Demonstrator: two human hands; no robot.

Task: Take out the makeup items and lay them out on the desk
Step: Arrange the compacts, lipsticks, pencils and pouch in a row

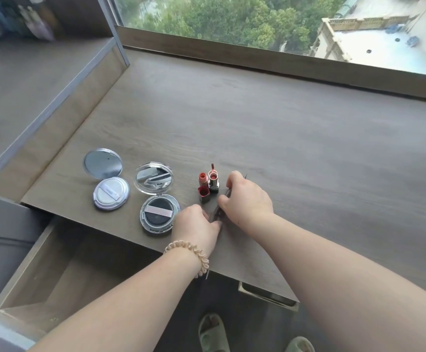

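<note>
On the grey-brown desk (283, 148) lie two open round compacts: a silver one with a white puff (110, 193) at the left and a clear-lidded one with a dark puff (159, 212) beside it. Two opened lipsticks (208, 182) stand just right of them, a red cap lying in front. My left hand (198, 224) and my right hand (247, 201) both pinch a thin dark pencil-like makeup stick (217, 212) lying on the desk; its far tip pokes out past my right hand's fingers. A coiled hair tie sits on my left wrist.
An open wooden drawer (62, 270) hangs out below the desk's front left edge; what it contains cannot be seen. A raised shelf (29, 80) stands at the left, a window ledge (257, 57) runs along the back. My slippered feet show below the desk edge.
</note>
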